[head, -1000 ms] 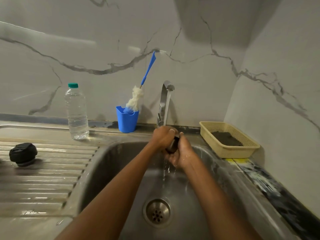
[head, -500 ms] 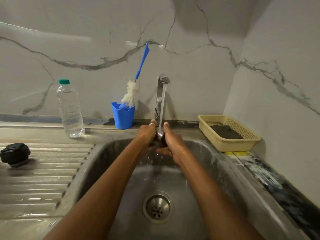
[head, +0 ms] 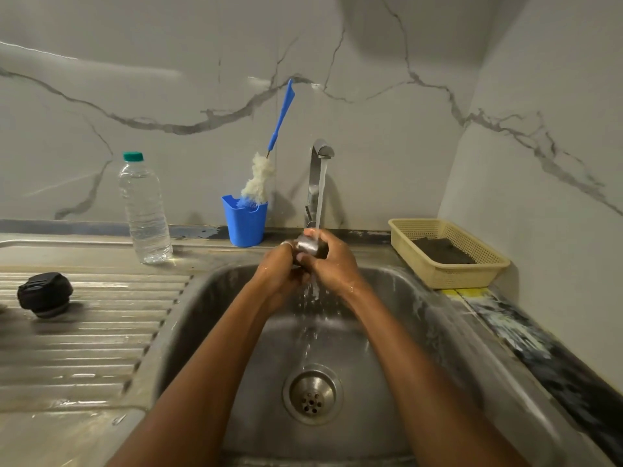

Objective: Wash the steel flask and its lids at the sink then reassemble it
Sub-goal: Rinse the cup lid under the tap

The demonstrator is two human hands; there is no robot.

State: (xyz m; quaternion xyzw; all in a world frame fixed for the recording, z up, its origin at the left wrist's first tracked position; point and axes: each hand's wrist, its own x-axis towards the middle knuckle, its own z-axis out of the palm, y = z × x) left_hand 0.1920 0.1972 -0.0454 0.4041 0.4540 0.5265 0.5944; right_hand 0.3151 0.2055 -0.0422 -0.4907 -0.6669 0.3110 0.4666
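**A:** What's in view, biggest first?

**B:** I see the steel sink [head: 219, 298] across the lower middle, the ridged tabletop [head: 84, 348] to its left, and the tap [head: 318, 163] running above centre.

**A:** And the hands?

**B:** The left hand [head: 278, 269] and right hand [head: 335, 264] meet at centre under the water [head: 320, 197]. The black lid [head: 45, 293] rests on the tabletop at the left edge, well apart.

**A:** Grip?

**B:** Both grips curl round the steel lid [head: 307, 246]. It's small, rounded, shiny and wet, mostly hidden by fingers.
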